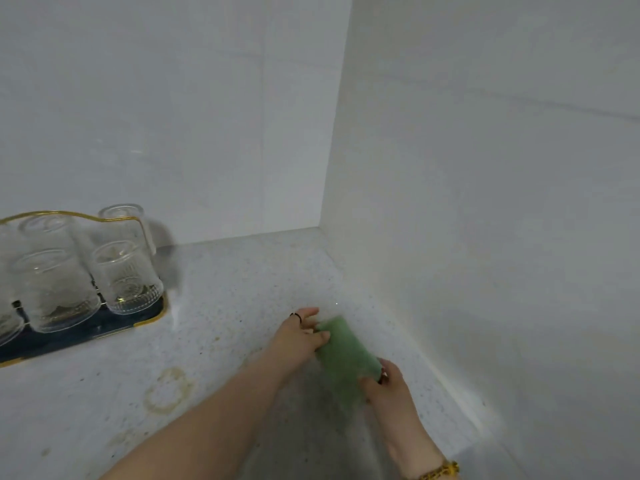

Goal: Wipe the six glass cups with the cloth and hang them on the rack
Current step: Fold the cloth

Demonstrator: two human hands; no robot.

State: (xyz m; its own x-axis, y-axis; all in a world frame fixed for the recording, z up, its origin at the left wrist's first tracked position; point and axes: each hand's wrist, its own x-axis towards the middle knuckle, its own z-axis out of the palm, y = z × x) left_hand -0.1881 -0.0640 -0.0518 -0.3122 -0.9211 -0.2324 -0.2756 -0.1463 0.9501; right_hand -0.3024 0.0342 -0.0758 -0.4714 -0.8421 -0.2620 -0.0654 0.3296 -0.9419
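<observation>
A folded green cloth (344, 355) lies on the speckled counter near the right wall. My left hand (299, 336) holds its far end between thumb and fingers, and my right hand (384, 384) grips its near end. At the far left stands the rack (86, 329), a dark tray with a gold rim and a gold wire handle. Several clear ribbed glass cups (126, 277) hang upside down on it. Part of the rack is cut off by the left edge of the view.
The white speckled counter (225, 306) meets white walls at the back and right, forming a corner (322, 228). Faint ring stains (168, 389) mark the counter in front of the rack.
</observation>
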